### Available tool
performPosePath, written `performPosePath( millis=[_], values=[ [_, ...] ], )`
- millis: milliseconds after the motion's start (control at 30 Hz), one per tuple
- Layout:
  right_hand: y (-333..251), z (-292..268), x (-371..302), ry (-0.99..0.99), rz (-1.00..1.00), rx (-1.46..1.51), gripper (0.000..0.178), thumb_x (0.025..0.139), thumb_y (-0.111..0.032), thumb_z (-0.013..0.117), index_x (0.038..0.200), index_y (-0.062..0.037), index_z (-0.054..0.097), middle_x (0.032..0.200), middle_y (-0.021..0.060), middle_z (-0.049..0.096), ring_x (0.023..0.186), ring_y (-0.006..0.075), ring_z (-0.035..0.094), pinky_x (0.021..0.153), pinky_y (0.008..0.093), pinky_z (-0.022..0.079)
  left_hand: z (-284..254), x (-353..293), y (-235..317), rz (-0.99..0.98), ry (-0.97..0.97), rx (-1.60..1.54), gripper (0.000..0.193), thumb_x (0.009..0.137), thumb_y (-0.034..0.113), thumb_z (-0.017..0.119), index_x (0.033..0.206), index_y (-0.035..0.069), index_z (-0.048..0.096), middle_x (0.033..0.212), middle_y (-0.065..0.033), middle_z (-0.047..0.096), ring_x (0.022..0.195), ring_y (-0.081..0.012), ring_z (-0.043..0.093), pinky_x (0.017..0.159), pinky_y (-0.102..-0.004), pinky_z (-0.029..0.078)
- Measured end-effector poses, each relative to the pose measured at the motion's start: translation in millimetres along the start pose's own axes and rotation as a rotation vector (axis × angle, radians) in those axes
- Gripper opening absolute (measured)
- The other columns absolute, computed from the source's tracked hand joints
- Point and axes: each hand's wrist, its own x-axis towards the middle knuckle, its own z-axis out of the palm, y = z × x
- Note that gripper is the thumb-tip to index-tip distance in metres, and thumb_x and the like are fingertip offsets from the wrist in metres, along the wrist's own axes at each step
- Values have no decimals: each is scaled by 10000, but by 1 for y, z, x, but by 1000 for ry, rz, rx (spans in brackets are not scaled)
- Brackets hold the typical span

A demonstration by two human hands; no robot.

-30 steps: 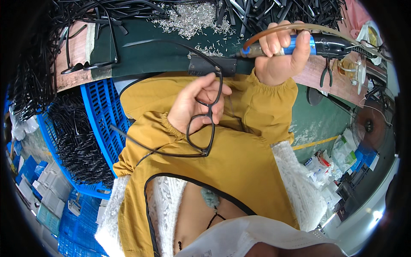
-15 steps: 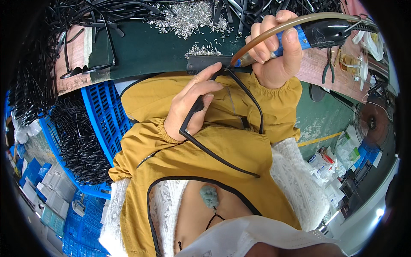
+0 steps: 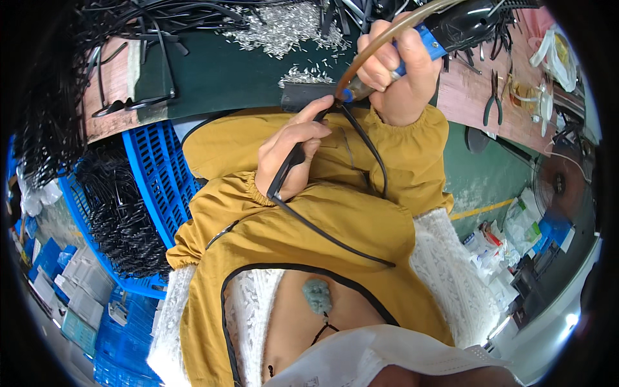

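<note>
My left hand (image 3: 287, 145) is closed around a black eyeglass frame (image 3: 282, 173), low over my lap at the table's front edge. One long temple (image 3: 329, 240) hangs down toward me, and another dark temple (image 3: 369, 145) drops on the right. My right hand (image 3: 403, 80) grips a blue and black power screwdriver (image 3: 459, 29) with a brown hose (image 3: 380, 44) along it. Its tip points down-left and meets the frame's hinge end beside my left fingertips; the exact contact is too small to make out. A dark block (image 3: 298, 97) lies just behind my left fingers.
Small silver screws lie in a big pile (image 3: 277, 27) and a smaller pile (image 3: 308, 75) on the green mat (image 3: 213, 71). More black frames (image 3: 122, 219) fill a blue basket (image 3: 151, 174) at left. Pliers (image 3: 494, 103) lie at right; a fan (image 3: 560, 184) stands beyond.
My right hand and the screwdriver have shifted a little left, with the tool tilted more steeply and its tip lower. The right-hand temple has swung slightly left.
</note>
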Motion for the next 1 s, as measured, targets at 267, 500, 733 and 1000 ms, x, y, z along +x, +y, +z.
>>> performPosePath(
  millis=[267, 500, 733, 1000],
  values=[
    [-43, -42, 11, 257, -141, 154, 268, 1040, -344, 588, 1004, -78, 590, 717, -20, 491, 544, 72, 432, 452, 208, 321, -107, 6, 104, 128, 552, 391, 132, 948, 0, 506, 1078, -17, 511, 1013, -226, 670, 930, -311, 688, 868, -408, 583],
    [-42, -79, 7, 364, -291, -28, 320, 1019, -396, 633, 1101, -89, 597, 770, 10, 490, 582, 92, 444, 481, 209, 336, -187, 48, 98, -165, 968, 641, 577, 876, -22, 523, 1442, -42, 415, 1272, -158, 547, 1107, -230, 562, 1023, -364, 446],
    [-87, -114, 28, 424, -331, -1132, 564, 1044, -454, 513, 1348, 15, 595, 1335, 156, 628, 1133, 263, 625, 1014, 394, 478, -220, 93, 52, 459, 193, 1315, 408, 1002, 239, 432, 1144, -20, 715, 1118, -137, 730, 1173, -311, 633, 1130, -425, 330],
    [-85, -156, 58, 391, -648, -1778, 317, 824, 27, 630, 1106, -70, 737, 957, 101, 687, 876, 253, 688, 787, 347, 534, -164, 155, 84, 166, 109, 1514, 126, 969, 160, 637, 995, 42, 674, 979, -130, 641, 971, -345, 604, 827, -476, 462]
  ],
)
